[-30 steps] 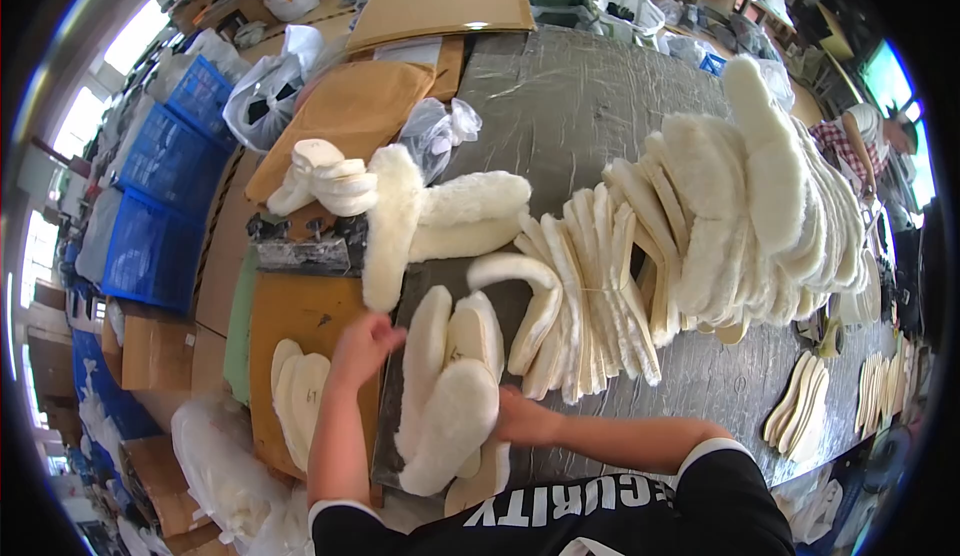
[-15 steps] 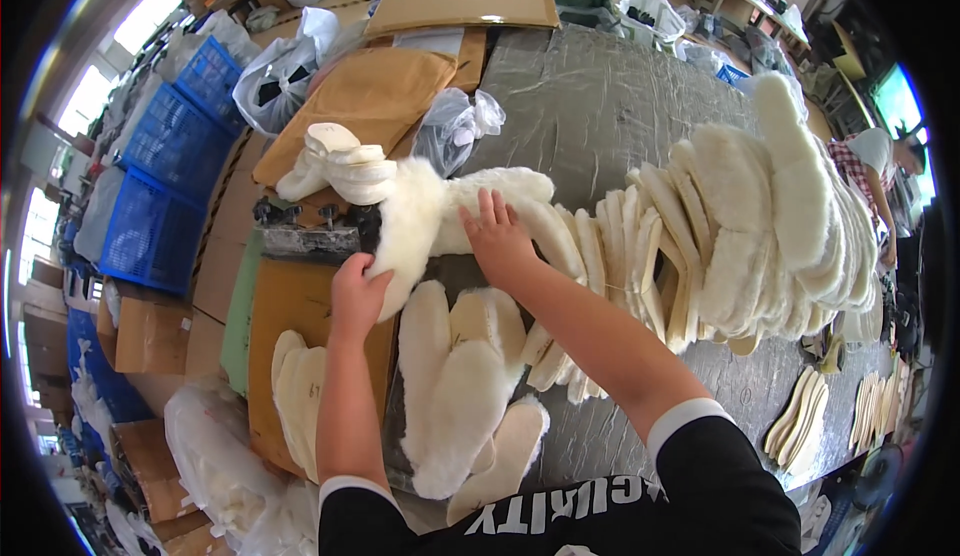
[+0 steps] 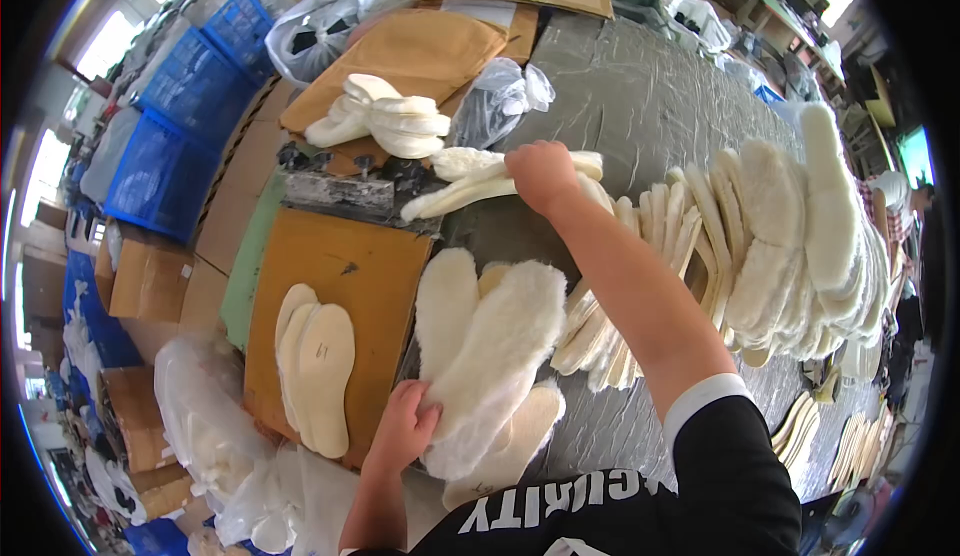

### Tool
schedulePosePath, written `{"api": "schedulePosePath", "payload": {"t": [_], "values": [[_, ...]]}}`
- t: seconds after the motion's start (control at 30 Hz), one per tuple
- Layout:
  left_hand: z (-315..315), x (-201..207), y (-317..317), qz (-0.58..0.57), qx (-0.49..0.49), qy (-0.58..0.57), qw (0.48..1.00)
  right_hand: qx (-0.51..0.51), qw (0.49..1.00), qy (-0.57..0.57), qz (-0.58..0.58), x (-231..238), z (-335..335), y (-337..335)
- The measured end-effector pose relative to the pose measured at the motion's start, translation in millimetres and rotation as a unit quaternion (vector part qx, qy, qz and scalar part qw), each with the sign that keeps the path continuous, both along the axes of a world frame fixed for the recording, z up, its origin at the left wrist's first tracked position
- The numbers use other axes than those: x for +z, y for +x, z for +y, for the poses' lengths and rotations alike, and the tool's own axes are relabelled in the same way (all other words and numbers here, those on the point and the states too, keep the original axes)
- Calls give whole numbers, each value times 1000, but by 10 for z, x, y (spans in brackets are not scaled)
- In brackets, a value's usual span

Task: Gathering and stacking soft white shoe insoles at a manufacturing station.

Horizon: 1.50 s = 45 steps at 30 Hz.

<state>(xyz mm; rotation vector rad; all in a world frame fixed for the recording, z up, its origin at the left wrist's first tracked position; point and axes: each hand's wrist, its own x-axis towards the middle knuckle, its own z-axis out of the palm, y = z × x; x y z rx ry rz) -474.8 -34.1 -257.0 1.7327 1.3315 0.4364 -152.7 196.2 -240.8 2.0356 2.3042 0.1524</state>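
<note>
Near the front edge of the counter (image 3: 620, 76), one long fleece insole (image 3: 510, 331) lies slantwise on a loose pile; at least two others show there, a fleece one (image 3: 443, 301) to the left and a pale flat one (image 3: 520, 439) at lower right. Hands: two. Left hand (image 3: 405, 426) touches the long insole's lower left edge, fingers bent; whether it pinches the edge cannot be told. Right hand (image 3: 543, 178) is closed over a pair of insoles (image 3: 455, 196), two counted by their ends, above the pile. Flat insoles (image 3: 325, 376) on the orange-brown board (image 3: 380, 266): three visible, overlapping. Cream insole bundle (image 3: 405, 128) beyond the board: one, number of pieces unclear. To the right, one insole bundle (image 3: 655, 236) and one larger fleece stack (image 3: 785, 236), layers too many to count. Blue crates (image 3: 155, 176) at left: three; knotted clear bag (image 3: 500, 101): one. Compared with 0.5 s ago: left hand then gripped a fleece insole beside the cream bundle; that spot is now bare of it, and the long insole tops the pile. Right hand, earlier spread flat on fleece, now has its fingers curled.
</note>
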Motion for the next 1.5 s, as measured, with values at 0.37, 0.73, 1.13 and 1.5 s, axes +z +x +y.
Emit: {"api": "schedulePosePath", "payload": {"t": [0.37,0.73,1.13,1.5], "values": [[5,627,351,-264,155,128,943,104,959,92,248,1682,-1623,138],[-1282,-354,1073,-318,105,-346,876,-126,867,-363,316,-75,-4071,1047],[-1679,-281,2368,104,-350,243,899,44,977,60,201,-512,-5942,816],[-1888,-208,2576,90,-432,140,887,82,980,129,124,-1043,-5841,811]]}}
